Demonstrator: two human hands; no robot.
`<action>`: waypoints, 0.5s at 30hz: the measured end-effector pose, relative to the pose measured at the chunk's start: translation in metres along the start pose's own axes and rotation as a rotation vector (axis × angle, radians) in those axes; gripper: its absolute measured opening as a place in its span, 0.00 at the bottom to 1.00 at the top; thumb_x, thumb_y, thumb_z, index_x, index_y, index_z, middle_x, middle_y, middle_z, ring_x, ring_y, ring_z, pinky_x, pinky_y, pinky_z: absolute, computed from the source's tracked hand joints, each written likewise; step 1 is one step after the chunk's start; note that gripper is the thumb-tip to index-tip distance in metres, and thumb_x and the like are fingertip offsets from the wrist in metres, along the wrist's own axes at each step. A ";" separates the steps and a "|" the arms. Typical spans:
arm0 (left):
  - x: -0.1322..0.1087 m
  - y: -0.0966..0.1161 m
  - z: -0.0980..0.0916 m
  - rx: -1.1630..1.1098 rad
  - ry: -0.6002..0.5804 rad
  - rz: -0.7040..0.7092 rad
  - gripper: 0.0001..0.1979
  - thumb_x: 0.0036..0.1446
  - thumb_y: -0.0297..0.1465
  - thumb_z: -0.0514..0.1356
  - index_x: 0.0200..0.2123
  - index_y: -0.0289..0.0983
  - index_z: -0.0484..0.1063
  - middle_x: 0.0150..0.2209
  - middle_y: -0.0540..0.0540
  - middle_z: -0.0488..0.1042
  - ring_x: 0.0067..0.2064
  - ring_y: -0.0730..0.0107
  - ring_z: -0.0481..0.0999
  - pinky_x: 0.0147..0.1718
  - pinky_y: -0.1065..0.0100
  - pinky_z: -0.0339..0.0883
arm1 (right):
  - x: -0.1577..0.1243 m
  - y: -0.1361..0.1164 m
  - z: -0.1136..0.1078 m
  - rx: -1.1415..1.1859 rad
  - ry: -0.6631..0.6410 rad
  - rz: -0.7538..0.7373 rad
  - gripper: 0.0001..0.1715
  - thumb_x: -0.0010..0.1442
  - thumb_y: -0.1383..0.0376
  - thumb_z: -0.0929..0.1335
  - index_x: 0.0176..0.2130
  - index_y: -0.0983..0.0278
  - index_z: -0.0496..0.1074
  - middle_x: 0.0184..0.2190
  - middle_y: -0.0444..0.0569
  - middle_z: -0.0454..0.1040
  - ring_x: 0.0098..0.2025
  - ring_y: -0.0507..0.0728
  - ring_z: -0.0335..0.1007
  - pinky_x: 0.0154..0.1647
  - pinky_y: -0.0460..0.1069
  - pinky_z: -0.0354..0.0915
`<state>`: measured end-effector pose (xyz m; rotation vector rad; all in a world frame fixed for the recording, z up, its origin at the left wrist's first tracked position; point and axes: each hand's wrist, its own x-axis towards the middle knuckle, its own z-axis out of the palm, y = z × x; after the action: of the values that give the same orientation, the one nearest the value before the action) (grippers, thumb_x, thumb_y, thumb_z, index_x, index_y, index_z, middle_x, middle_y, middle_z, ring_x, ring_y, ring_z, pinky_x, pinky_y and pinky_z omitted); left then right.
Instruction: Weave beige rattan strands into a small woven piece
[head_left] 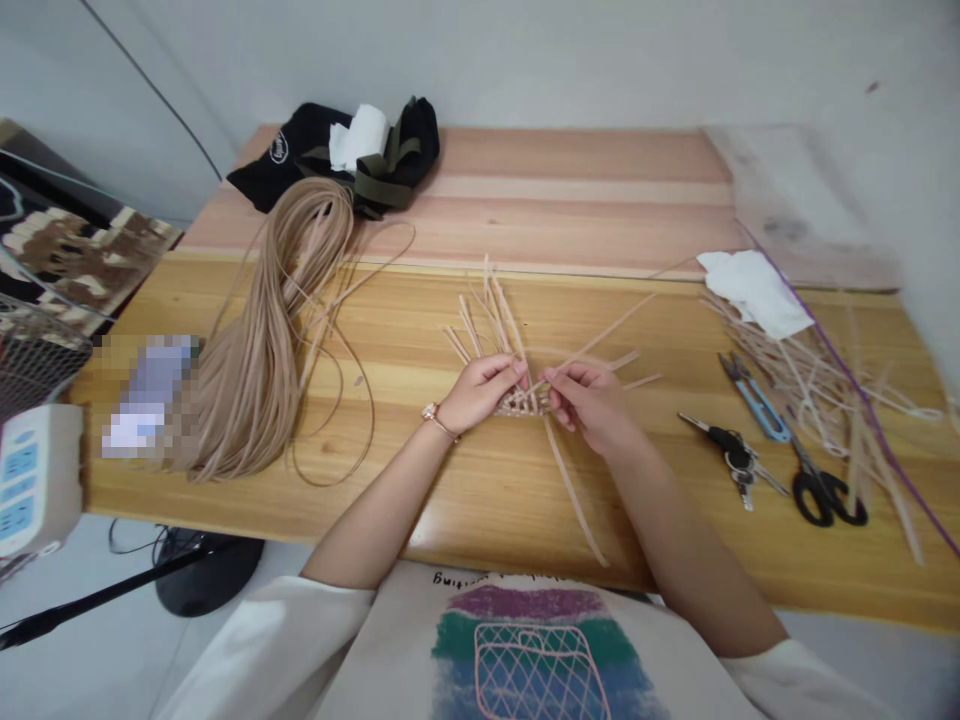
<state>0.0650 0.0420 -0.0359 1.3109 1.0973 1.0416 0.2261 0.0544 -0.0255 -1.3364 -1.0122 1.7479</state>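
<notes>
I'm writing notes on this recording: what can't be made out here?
All in the head view:
- Woven strips: partly hidden by the left hand and right hand.
- Pixelated item: masked by the pixels.
- Black bag: its label is too small to read.
- Shirt print: cut off by the bottom edge.

- Woven piece (523,403) and its strips (576,495): pale beige
- Strand bundle (259,345): light tan
- Table (480,490): honey-yellow, streaked grain
- Shirt (390,640): white; purple, green, blue bands, pink diamond lattice
- Bag (300,130): black
- Snips (761,405): blue
</notes>
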 end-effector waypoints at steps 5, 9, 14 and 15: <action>0.000 -0.003 -0.002 -0.019 -0.038 0.031 0.18 0.52 0.44 0.59 0.28 0.32 0.71 0.26 0.49 0.70 0.29 0.76 0.67 0.30 0.73 0.61 | 0.002 0.001 -0.002 0.003 -0.020 -0.005 0.22 0.38 0.52 0.74 0.20 0.65 0.66 0.12 0.39 0.65 0.09 0.44 0.54 0.06 0.40 0.46; 0.001 -0.006 -0.001 -0.007 0.026 0.059 0.18 0.53 0.43 0.58 0.32 0.31 0.74 0.29 0.46 0.73 0.31 0.74 0.71 0.31 0.72 0.64 | 0.002 0.002 -0.003 0.001 -0.011 -0.026 0.21 0.40 0.52 0.74 0.20 0.65 0.66 0.12 0.39 0.65 0.09 0.44 0.54 0.06 0.40 0.47; 0.002 -0.005 0.000 0.001 0.075 0.066 0.17 0.53 0.41 0.59 0.33 0.31 0.76 0.31 0.44 0.75 0.32 0.72 0.72 0.32 0.72 0.66 | 0.001 0.000 -0.002 -0.001 0.026 -0.015 0.21 0.39 0.53 0.74 0.19 0.65 0.65 0.12 0.39 0.65 0.10 0.44 0.54 0.06 0.40 0.48; 0.002 -0.004 0.000 0.005 0.078 0.070 0.17 0.52 0.41 0.59 0.33 0.31 0.76 0.31 0.44 0.75 0.33 0.72 0.72 0.32 0.72 0.66 | 0.002 0.000 -0.002 0.002 0.025 -0.016 0.21 0.39 0.53 0.74 0.19 0.65 0.66 0.12 0.39 0.65 0.10 0.44 0.55 0.06 0.40 0.48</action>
<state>0.0652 0.0434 -0.0403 1.3302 1.1188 1.1511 0.2280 0.0562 -0.0263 -1.3427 -1.0042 1.7160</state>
